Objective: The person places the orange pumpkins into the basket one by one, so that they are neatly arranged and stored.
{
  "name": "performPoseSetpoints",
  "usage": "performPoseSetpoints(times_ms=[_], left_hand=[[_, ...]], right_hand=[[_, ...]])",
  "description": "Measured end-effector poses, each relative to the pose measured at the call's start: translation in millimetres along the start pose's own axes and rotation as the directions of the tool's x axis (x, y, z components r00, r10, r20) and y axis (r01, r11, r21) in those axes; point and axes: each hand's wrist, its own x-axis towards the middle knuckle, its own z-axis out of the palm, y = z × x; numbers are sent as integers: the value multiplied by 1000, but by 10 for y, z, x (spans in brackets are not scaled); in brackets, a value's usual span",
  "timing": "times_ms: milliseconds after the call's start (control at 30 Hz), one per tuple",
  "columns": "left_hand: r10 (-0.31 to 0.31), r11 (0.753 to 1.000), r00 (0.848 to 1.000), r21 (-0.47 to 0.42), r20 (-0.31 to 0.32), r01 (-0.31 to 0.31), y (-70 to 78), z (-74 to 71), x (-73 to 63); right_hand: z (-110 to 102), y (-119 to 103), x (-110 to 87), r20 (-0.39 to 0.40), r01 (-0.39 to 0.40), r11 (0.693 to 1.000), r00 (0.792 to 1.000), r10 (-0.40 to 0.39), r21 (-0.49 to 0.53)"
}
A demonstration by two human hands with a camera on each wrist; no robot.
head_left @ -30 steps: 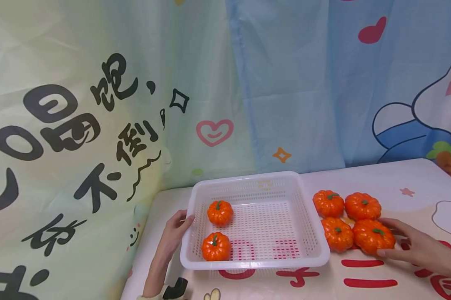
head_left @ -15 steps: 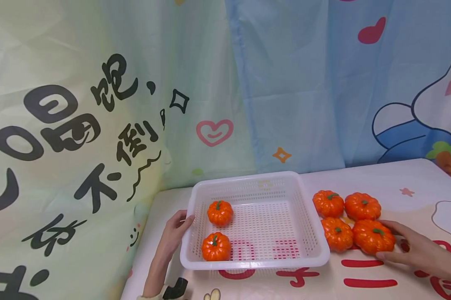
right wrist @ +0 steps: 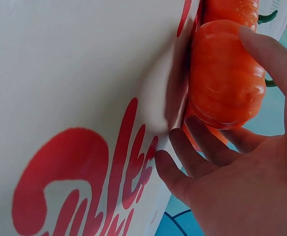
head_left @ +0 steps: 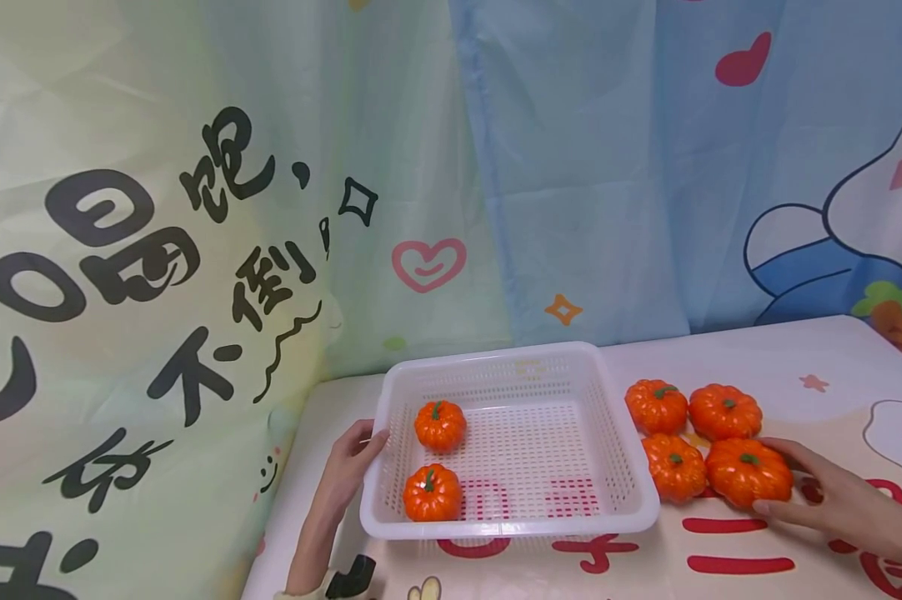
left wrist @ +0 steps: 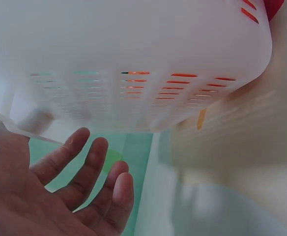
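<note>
A white plastic basket [head_left: 511, 527] with slotted walls sits mid-table, holding two small orange pumpkins, one farther back [head_left: 440, 427] and one nearer [head_left: 432, 493]. My left hand [head_left: 353, 462] holds its left rim, thumb over the edge; in the left wrist view the fingers [left wrist: 87, 169] spread outside the wall. Right of the basket, several more pumpkins are grouped. My right hand [head_left: 834, 492] grips the front right pumpkin [head_left: 749, 475] from its right side. In the right wrist view, the thumb [right wrist: 269, 54] lies against this pumpkin's [right wrist: 227, 73] one side, fingers around the other.
Three other pumpkins touch or neighbour the gripped one: back left [head_left: 657, 407], back right [head_left: 725, 412] and front left [head_left: 674, 468], the left ones close to the basket wall. A printed cloth [head_left: 729, 546] covers the table. Behind it hangs a patterned curtain [head_left: 586, 167].
The gripped pumpkin has turned slightly, its stem shifting left and back in the head view. My right hand has closed in a little around it; the left hand and basket stay put.
</note>
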Motion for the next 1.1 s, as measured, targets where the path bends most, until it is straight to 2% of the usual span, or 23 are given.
performPoseSetpoints(times_ms=[300, 533, 833, 1100], left_hand=[[13, 1000, 1000, -21, 17, -12, -1, -13, -27], [8, 1000, 1000, -23, 18, -8, -2, -29, -27], [9, 1000, 1000, -25, 14, -9, -10, -19, -22], [9, 1000, 1000, -20, 11, -9, -22, -11, -9]], right_hand=[[-31, -37, -24, -24, 5, 999, 1000, -4, 46], [-54, -96, -65, -95, 71, 992, 994, -61, 100], [-80, -174, -74, -147, 95, 985, 986, -73, 146], [-121, -277, -94, -152, 73, 987, 987, -51, 146]])
